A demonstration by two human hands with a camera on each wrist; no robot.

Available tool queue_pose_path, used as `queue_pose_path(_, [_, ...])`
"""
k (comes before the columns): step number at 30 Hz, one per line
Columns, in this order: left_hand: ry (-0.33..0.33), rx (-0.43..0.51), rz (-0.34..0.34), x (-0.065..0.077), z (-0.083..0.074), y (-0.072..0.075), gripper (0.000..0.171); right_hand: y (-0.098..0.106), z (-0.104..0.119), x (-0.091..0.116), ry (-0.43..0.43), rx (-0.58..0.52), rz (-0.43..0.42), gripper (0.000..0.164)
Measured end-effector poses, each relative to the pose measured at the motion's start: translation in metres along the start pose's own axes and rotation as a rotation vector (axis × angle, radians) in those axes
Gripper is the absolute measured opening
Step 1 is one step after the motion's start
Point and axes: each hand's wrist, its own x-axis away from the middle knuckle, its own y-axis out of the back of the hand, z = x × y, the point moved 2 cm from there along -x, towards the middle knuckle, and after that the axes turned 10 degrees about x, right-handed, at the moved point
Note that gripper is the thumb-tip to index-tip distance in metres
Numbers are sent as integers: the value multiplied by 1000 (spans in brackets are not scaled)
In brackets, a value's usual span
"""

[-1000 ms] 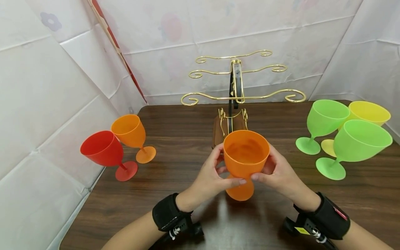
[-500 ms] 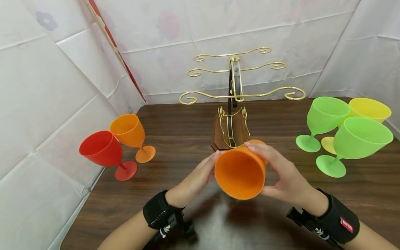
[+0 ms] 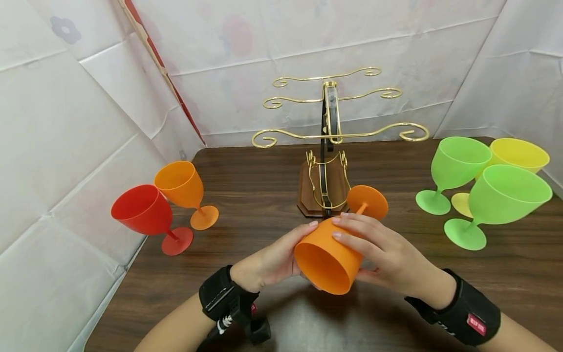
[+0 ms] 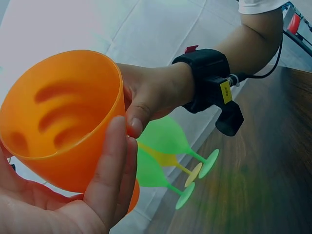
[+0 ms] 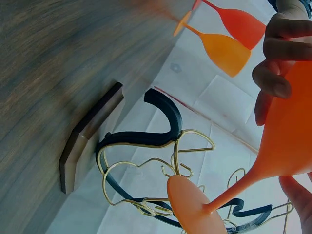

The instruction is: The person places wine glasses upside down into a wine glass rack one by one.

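Note:
Both hands hold an orange goblet (image 3: 327, 256) tipped over, its mouth toward me and downward, its round foot (image 3: 368, 201) pointing away toward the rack. My left hand (image 3: 274, 256) grips the bowl from the left, thumb along its side. On the other side my right hand (image 3: 387, 254) wraps the bowl, fingers over its top. In the left wrist view, finger shadows show through the wall of the orange bowl (image 4: 63, 107). The right wrist view shows the goblet's stem (image 5: 234, 192) free of any fingers.
Behind the goblet stands a gold wire rack (image 3: 332, 137) on a wooden base (image 3: 308, 190). A red goblet (image 3: 142, 210) and another orange goblet (image 3: 180, 185) stand at left. Two green goblets (image 3: 506, 195) and a yellow goblet (image 3: 521, 152) stand at right, close together.
The goblet has gone from upright to tipped, its mouth swinging toward me and its foot away. My right hand has shifted from the bowl's side to over its top.

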Motion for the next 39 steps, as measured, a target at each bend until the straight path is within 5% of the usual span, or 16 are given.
queue_pose_path(6, [-5, 4, 17, 1, -1, 1, 50, 0, 1, 0, -35, -25, 24, 58])
queue_pose_path(10, [-14, -53, 3, 3, -2, 2, 55, 8, 1, -1, -107, -178, 15, 77])
queue_pose_path(14, [-29, -154, -24, 6, -4, 1, 59, 18, 2, -6, -146, -339, -89, 81])
queue_pose_path(20, [-181, -350, -21, 4, -6, -3, 64, 23, 4, -5, -200, -474, -289, 61])
queue_pose_path(23, [-283, -400, -34, 4, -6, -6, 68, 20, 1, 6, -300, -526, -331, 49])
queue_pose_path(25, [-344, -429, -47, 4, -6, -8, 71, 17, -1, 12, -421, -559, -296, 47])
queue_pose_path(31, [-429, -525, -119, 6, -4, -9, 74, 4, -4, 20, -784, -778, 3, 61])
queue_pose_path(39, [-481, -573, -159, 6, -4, -8, 73, -1, -3, 17, -814, -898, 2, 46])
